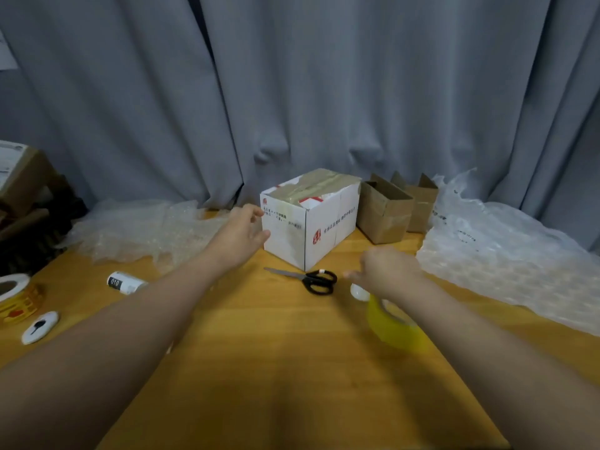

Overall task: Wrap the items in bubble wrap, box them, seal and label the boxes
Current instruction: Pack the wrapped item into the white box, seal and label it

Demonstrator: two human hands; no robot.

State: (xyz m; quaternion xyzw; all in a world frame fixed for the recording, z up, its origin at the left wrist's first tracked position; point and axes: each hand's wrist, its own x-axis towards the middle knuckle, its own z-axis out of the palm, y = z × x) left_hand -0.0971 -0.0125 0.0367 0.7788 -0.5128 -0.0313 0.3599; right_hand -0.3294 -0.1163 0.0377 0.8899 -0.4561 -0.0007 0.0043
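Note:
A white box [328,222] with red print and brown tape across its closed top stands at the back middle of the wooden table [259,368]. My left hand [242,230] reaches to the box's left face, fingers relaxed, touching or nearly touching it. My right hand [384,267] hovers over the table, blurred, just right of the black-handled scissors [308,279]; nothing shows in its grip. A yellow tape roll [391,326] and a small white object [357,292] lie partly under my right wrist.
Two open brown boxes [383,212] stand right of the white box. Bubble wrap lies at the back left [139,232] and in a big sheet at the right [506,258]. At the left lie a white cylinder [125,282], a label roll [16,297] and a small white device [40,326].

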